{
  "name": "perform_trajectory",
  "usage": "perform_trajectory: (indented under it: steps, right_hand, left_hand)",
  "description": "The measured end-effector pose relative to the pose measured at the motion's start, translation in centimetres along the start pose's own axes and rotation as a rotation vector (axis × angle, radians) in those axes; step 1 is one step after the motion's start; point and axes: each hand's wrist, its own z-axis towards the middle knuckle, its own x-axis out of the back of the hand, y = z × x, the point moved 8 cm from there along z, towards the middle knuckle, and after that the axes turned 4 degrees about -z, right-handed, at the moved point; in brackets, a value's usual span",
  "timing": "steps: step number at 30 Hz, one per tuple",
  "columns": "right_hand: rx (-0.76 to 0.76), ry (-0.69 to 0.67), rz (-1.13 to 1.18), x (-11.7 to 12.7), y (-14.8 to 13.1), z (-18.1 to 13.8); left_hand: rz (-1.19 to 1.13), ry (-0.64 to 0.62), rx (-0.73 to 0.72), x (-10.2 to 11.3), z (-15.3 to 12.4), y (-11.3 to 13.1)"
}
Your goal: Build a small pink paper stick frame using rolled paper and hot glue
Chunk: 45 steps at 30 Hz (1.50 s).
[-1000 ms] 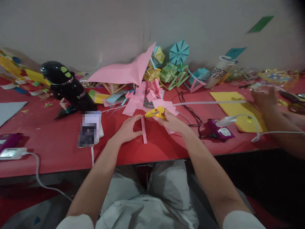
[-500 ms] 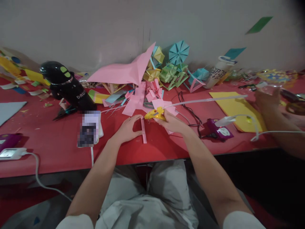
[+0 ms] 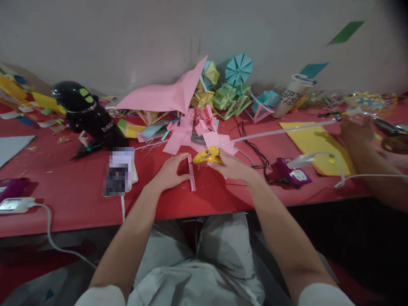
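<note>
A black bottle (image 3: 86, 112) and folded paper shapes (image 3: 229, 91) crowd the red table (image 3: 63, 178).

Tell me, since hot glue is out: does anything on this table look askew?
Yes. The black bottle lies tipped over at left, and paper scraps litter the red table behind it. A long glue stick juts from the yellow glue gun in the right hand.

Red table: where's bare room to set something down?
Bare cloth between phone and white adapter, and at the front edge between pink strip and purple glue gun. Crowded: paper pile by the wall.
</note>
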Motion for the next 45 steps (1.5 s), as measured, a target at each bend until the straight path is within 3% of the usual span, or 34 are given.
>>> perform_trajectory:
  steps: [6, 24, 38, 45]
  right_hand:
    - [-0.044, -0.042, -0.041, -0.2, 0.2, -0.8]
    - [0.066, -0.079, 0.036, -0.6, -0.2, -2.3]
    - [-0.009, -0.095, 0.123, 0.0, 0.1, -3.3]
    - [0.040, -0.185, 0.164, -0.1, 0.2, -4.5]
  left_hand:
    - [0.016, -0.009, 0.006, 0.1, 0.0, 0.2]
    - [-0.003, -0.016, 0.013, 0.0, 0.1, 0.3]
    - [-0.007, -0.016, 0.015, 0.1, 0.0, 0.4]
    - [-0.003, -0.013, 0.007, 0.0, 0.0, 0.3]
